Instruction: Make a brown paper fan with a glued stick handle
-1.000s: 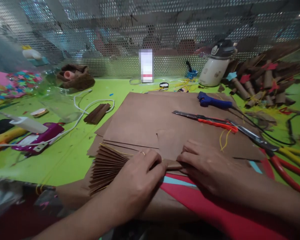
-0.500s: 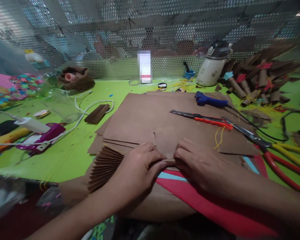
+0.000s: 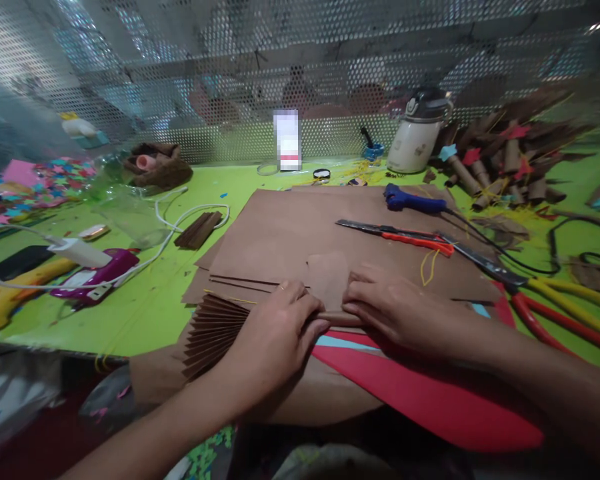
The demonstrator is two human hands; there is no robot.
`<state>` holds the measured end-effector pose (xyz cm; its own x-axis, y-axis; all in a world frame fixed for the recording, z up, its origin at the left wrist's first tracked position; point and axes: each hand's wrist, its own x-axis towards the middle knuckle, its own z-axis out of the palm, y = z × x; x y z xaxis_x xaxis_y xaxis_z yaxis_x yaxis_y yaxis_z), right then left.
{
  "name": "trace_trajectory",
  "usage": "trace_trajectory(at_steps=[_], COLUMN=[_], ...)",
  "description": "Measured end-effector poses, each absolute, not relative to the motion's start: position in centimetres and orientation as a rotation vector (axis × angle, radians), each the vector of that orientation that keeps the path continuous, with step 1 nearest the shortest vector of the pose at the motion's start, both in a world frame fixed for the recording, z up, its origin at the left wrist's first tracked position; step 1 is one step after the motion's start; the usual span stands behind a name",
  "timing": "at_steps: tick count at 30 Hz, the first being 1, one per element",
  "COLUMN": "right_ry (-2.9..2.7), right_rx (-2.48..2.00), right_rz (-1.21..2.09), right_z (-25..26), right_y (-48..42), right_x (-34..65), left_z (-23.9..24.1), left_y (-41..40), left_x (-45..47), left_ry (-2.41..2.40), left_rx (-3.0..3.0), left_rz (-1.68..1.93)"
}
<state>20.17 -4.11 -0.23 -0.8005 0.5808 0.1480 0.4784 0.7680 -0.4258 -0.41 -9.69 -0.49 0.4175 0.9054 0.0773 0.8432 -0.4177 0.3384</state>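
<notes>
My left hand (image 3: 275, 333) and my right hand (image 3: 395, 310) press side by side on a small piece of brown paper (image 3: 329, 283), fingers curled and pinching its folded near edge. A pleated fan of brown paper (image 3: 213, 331) spreads out under my left hand. Both rest on a stack of brown paper sheets (image 3: 290, 233) on the green table (image 3: 145, 300). A red sheet (image 3: 425, 400) and a light blue strip (image 3: 343, 345) lie just below my hands.
Red-handled scissors (image 3: 405, 237), a blue glue gun (image 3: 413, 200), and red and yellow pliers (image 3: 545, 307) lie to the right. A pile of rolled brown paper pieces (image 3: 510, 160) and a white jug (image 3: 417, 137) stand behind. A white cable (image 3: 170, 227) and purple device (image 3: 97, 273) are left.
Both hands have worked the fold further along the small brown piece, which now stands up more between them. The view has shifted slightly.
</notes>
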Motion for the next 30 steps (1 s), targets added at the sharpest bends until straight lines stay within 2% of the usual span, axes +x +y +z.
trace_trajectory(at_steps=[9,19,24,30], right_ry=[-2.673,-2.605,-2.540,-2.563], right_rx=[-0.709,-0.739,-0.873,-0.793], right_rz=[0.725,0.665,0.597,0.591], right_z=[-0.7,-1.4,-2.0,-0.8], right_y=[-3.5,-2.7,-2.8,-3.0], right_x=[20.8,20.5,20.2,20.8], left_z=[0.2,-0.5,-0.8,-0.3], left_y=[-9.5,-9.6,-9.6,-9.2], left_x=[0.0,1.0,1.0,1.1], left_ry=[1.563,1.723,1.708,1.717], left_rx=[2.424,2.601,2.778,2.808], left_rz=[0.284,0.352,0.279,0.199])
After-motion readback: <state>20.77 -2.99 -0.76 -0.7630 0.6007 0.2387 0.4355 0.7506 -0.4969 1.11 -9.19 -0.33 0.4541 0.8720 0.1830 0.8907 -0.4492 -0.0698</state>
